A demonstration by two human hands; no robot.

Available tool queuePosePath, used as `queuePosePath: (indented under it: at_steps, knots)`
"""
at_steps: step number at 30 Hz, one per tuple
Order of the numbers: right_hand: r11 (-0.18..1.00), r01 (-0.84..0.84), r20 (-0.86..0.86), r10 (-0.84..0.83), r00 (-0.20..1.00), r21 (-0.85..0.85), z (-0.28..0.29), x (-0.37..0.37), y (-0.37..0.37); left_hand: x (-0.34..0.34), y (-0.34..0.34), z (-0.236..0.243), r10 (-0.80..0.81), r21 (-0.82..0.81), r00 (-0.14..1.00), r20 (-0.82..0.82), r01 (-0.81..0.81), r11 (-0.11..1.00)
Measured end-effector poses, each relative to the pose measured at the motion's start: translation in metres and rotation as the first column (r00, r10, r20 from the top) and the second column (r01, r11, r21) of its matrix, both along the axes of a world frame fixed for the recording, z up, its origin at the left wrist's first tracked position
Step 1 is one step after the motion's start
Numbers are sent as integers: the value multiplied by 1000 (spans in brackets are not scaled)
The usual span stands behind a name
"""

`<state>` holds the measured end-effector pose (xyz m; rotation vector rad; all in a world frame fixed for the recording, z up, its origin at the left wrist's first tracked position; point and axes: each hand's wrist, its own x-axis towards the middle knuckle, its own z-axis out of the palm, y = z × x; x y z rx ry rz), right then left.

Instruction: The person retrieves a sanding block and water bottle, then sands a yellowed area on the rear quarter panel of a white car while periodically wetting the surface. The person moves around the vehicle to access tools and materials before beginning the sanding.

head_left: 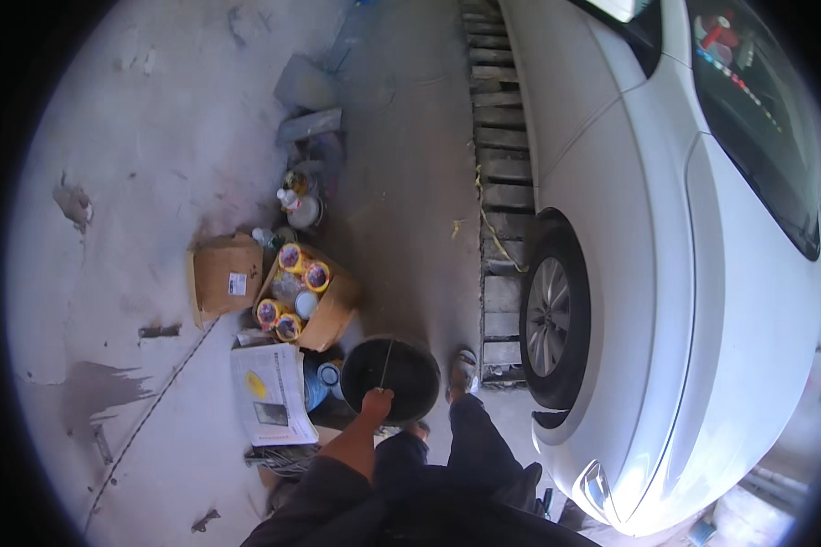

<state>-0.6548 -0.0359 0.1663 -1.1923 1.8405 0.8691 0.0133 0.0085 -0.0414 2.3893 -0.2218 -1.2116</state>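
Just ahead of my feet, the black, round-mouthed bucket shows a dark inside whose contents I can't make out. My left hand has its fingers curled tight around the bucket's thin handle; my right hand is out of sight, so I can't tell its grip. Fine print covers a white sheet with a yellow shape, and a small white label marks a brown carton. Beside it, an open cardboard box holds yellow-edged round items and a pale-topped one.
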Motion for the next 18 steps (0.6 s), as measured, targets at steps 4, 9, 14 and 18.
queuePosePath:
  at_steps: [4, 9, 14, 18]
  knots:
    - [998, -53, 19, 54, 998, -35, -3, 46, -45, 13, -10, 12, -130, 14, 986, 100, 130, 991]
    - [991, -112, 109, 120, 987, -79, -18, 129, -106, 34, -14, -1, -520, 55, 837, 168, 519, 853]
    - [984, -145, 183, 162, 970, -104, -39, 202, -160, 48, -24, -5, -371, 56, 929, 5, 370, 927]
    - [983, -148, 254, 172, 952, -110, -78, 257, -226, 66, -74, 30, -225, 123, 962, -155, 245, 962]
